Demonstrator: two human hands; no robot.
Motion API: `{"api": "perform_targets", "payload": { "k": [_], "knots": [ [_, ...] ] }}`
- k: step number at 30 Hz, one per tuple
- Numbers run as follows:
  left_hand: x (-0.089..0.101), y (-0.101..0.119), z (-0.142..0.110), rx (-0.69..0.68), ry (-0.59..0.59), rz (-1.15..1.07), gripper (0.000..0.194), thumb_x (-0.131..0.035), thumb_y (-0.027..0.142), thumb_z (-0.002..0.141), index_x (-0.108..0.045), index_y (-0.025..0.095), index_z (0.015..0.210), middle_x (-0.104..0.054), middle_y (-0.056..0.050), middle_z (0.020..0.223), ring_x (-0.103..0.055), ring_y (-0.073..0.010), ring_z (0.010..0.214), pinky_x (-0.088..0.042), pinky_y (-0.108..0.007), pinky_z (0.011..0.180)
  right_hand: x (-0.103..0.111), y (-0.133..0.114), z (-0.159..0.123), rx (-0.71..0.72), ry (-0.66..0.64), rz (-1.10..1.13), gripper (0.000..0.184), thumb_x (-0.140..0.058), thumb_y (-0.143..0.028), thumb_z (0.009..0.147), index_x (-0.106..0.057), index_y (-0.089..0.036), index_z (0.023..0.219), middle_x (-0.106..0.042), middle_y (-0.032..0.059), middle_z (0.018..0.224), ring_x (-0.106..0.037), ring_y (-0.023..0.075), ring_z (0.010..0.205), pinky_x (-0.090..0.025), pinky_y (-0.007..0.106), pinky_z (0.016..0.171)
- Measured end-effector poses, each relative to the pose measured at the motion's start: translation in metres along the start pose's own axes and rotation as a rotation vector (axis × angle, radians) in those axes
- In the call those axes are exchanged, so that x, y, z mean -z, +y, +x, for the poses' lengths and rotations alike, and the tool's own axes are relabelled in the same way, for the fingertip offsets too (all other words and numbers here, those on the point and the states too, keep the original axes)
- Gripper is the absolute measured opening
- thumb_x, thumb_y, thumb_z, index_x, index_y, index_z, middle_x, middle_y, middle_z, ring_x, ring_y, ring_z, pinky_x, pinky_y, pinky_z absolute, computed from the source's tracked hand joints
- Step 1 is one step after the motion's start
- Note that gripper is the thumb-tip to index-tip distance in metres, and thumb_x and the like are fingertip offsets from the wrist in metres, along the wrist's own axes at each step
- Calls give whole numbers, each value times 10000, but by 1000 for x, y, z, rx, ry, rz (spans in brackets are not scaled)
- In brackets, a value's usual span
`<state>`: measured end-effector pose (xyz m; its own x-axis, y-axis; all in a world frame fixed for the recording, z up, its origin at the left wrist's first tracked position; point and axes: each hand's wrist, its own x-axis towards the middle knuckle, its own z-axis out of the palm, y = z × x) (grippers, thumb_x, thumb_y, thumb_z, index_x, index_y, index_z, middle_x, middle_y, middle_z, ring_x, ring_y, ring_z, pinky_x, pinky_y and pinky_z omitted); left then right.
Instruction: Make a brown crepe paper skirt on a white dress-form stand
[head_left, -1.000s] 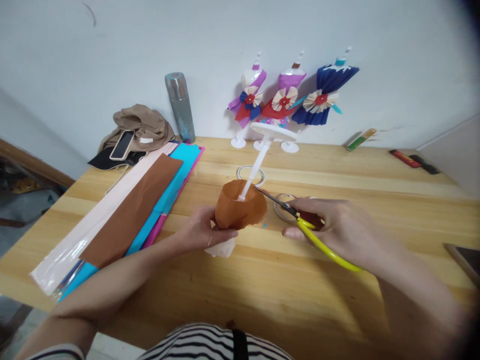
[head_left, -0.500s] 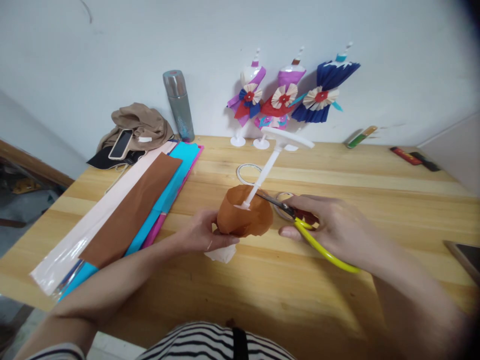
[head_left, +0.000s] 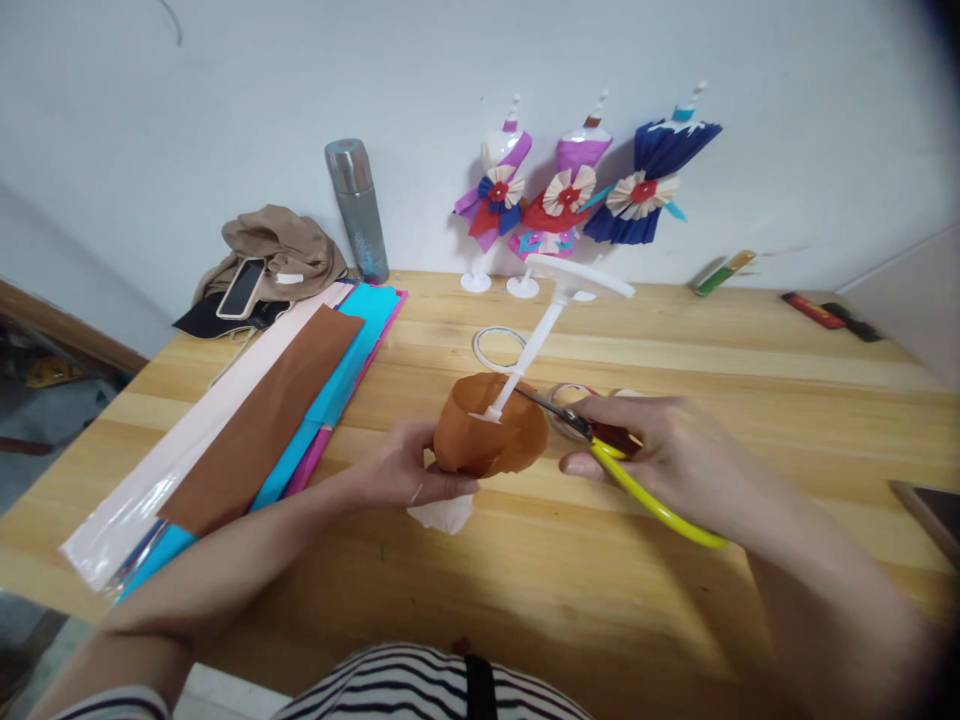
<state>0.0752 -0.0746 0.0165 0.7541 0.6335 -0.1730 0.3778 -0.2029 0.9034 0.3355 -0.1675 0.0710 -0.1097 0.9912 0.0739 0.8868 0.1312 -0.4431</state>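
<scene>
My left hand (head_left: pixel 424 470) is closed round a small mannequin wrapped in brown crepe paper (head_left: pixel 487 445). It is turned upside down, so its white stand (head_left: pixel 536 340) and round base point up and away from me. A pale paper piece (head_left: pixel 442 512) hangs below that hand. My right hand (head_left: pixel 645 445) grips scissors with yellow handles (head_left: pixel 652 500). Their dark blades lie at the paper's far right rim; whether they are cutting into it I cannot tell.
Behind stand three small dressed mannequins (head_left: pixel 570 195) against the wall. Rolls of tape (head_left: pixel 499 349) lie beyond my hands. Crepe paper sheets (head_left: pixel 262 420), a phone (head_left: pixel 241 288), a cloth bag (head_left: pixel 277 245) and a flask (head_left: pixel 358 210) are at left. A glue tube (head_left: pixel 725 273) lies back right.
Almost nothing differs. The white stand and its base have tipped very slightly to the right, and the scissors have shifted slightly right and down with my right hand.
</scene>
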Motion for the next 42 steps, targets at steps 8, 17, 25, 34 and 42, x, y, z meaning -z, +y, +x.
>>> {"api": "perform_targets", "payload": {
  "k": [8, 17, 25, 34, 42],
  "knots": [
    [0, 0, -1, -6, 2, 0, 367, -758, 443, 713, -724, 132, 905, -670, -36, 829, -575, -181, 786, -463, -262, 679, 3, -4, 3, -5, -45, 39, 605, -399, -769, 909, -646, -237, 762, -567, 28, 622, -478, 172, 522, -361, 303, 509],
    [-1, -3, 0, 22, -21, -51, 379, -771, 438, 709, -736, 132, 930, -683, -38, 842, -587, -175, 783, -472, -252, 662, 2, 0, 2, 8, -29, 54, 675, -410, -798, 896, -704, -198, 798, -526, 7, 612, -458, 141, 508, -354, 269, 503],
    [2, -2, 1, 25, -57, -79, 351, -771, 407, 711, -736, 130, 924, -691, -34, 847, -596, -168, 773, -481, -252, 672, 2, 3, 1, 7, -27, 29, 658, -406, -803, 893, -728, -230, 849, -521, 11, 599, -463, 150, 500, -351, 278, 496],
    [3, -5, 2, 5, -74, -102, 361, -786, 401, 711, -735, 130, 944, -699, -37, 873, -593, -166, 789, -476, -250, 689, 2, 5, 3, -40, -83, 51, 655, -397, -822, 874, -620, -223, 729, -535, 18, 609, -456, 154, 503, -358, 296, 496],
    [3, -3, 2, 25, -74, -123, 357, -783, 378, 721, -737, 130, 974, -697, -37, 870, -582, -160, 771, -468, -250, 674, 4, 7, 1, 25, -119, 94, 467, -546, -683, 876, -607, -223, 825, -605, 39, 697, -532, 193, 574, -394, 310, 537]
  ]
}}
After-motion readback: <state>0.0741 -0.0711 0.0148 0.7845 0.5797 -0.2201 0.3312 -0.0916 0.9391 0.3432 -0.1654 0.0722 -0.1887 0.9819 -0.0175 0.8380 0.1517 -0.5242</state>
